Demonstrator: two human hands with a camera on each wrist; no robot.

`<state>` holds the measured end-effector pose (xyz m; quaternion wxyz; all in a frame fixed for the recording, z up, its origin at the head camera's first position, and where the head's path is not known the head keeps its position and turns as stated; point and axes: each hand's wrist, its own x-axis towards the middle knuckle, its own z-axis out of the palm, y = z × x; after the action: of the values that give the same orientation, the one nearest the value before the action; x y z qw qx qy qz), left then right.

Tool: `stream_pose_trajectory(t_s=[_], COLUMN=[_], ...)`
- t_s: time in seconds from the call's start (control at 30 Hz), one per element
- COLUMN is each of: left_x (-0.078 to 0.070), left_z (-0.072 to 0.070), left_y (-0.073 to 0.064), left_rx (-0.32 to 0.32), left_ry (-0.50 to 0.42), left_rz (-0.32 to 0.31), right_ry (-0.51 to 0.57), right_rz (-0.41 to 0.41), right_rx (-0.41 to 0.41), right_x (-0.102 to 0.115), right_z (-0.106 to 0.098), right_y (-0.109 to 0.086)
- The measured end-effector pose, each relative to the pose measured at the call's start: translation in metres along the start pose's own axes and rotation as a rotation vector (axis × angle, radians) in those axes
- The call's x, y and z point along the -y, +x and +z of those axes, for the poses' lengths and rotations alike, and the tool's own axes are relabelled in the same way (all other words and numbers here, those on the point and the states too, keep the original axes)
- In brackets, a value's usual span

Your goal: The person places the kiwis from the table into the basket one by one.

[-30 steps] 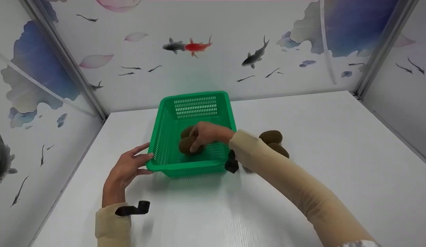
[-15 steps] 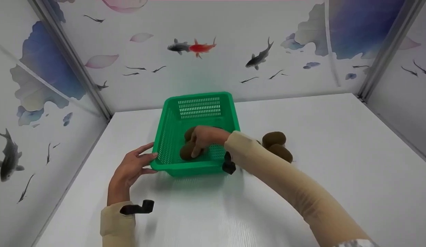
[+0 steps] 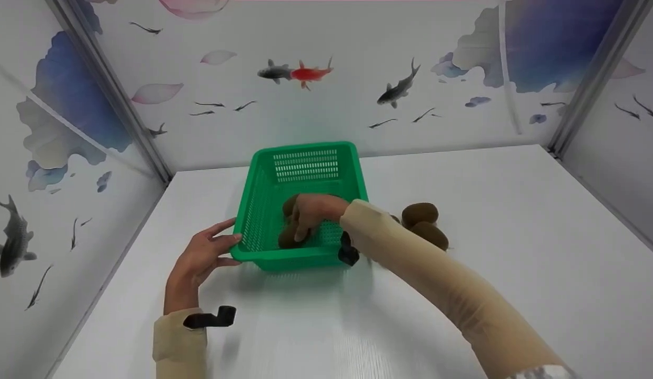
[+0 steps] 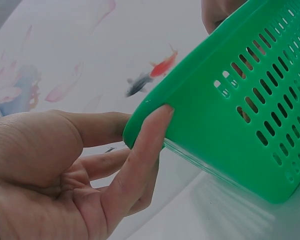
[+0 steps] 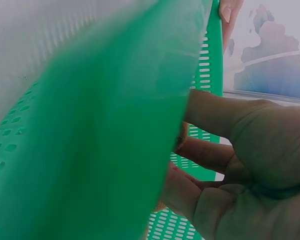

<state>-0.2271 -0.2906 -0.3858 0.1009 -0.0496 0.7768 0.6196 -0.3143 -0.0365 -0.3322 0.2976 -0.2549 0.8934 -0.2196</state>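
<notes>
The green basket (image 3: 300,256) stands on the white table, and my left hand (image 3: 200,258) pinches its near left corner, the rim between thumb and fingers. In the left wrist view, the thumb (image 4: 150,130) presses on the basket's outer wall. My right hand (image 3: 315,211) reaches down into the basket and grips a brown kiwi (image 3: 288,238) near the basket's front wall. Another kiwi (image 3: 289,204) lies just beyond it, partly hidden by the hand. In the right wrist view, the blurred basket wall (image 5: 115,125) covers the fingertips and most of the fruit.
Right of the basket, two kiwis (image 3: 420,213) lie on the table (image 3: 505,221), and a bit of another shows behind the right sleeve (image 3: 410,252). Printed walls (image 3: 315,116) enclose the table at the back and sides.
My right hand has moved slightly down and toward the basket's front with the kiwi. The left hand keeps its hold on the corner. The head view has shifted a little.
</notes>
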Motion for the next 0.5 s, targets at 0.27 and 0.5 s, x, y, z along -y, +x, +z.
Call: stream_pose_trajectory(t_s=[0.27,0.5], left_x=[0.0,0.0], left_z=[0.001,0.001], left_y=[0.0,0.0], left_rx=[0.004,0.006], left_ry=[-0.009,-0.008], left_rz=[-0.006,-0.001], right_ry=[-0.07,-0.127], right_rz=[0.026,0.017], right_rx=[0.018,0.022], right_x=[-0.001,-0.001], right_z=[-0.002,-0.013], right_y=[-0.004,-0.009])
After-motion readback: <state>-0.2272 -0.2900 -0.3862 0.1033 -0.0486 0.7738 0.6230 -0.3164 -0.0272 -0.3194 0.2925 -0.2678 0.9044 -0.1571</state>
